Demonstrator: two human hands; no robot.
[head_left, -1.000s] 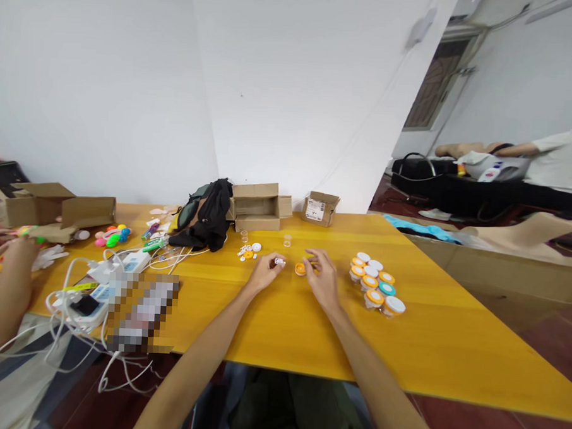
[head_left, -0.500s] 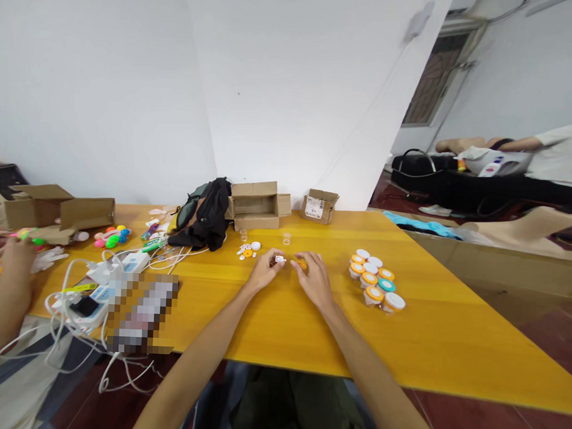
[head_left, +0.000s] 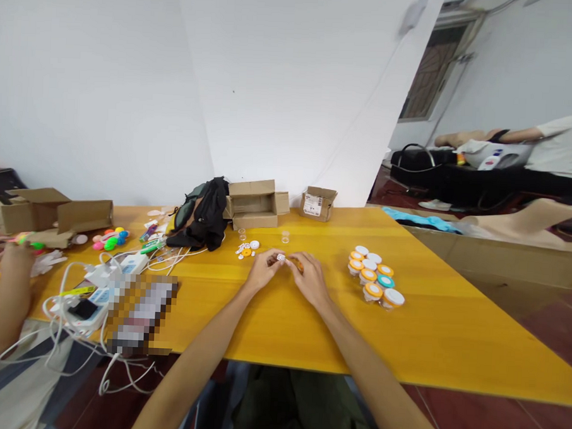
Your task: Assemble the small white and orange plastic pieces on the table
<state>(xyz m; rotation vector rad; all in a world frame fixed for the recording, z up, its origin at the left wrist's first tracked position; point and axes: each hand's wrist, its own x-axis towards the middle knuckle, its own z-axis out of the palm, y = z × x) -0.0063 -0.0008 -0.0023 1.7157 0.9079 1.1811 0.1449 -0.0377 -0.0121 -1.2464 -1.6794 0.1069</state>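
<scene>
Over the middle of the table, my left hand is closed on a small white plastic part with openwork in it. Facing it, my right hand is closed around a small orange part, mostly covered by the fingers. My right fingertips meet the white part, or come very near it. Beyond my left hand lie loose white pieces and an orange disc. Two small clear cups, one of them a clear cup straight ahead, stand farther back. Right of my hands sit several clear jars with orange, white and teal lids.
Along the wall are an open cardboard box, a smaller box and a black backpack. Power strips with tangled white cables and a blurred-out phone-like device lie left. Another person's arm works at the far left.
My hands have come closer together, and my right fingertips now reach the white part. The view has shifted slightly.
</scene>
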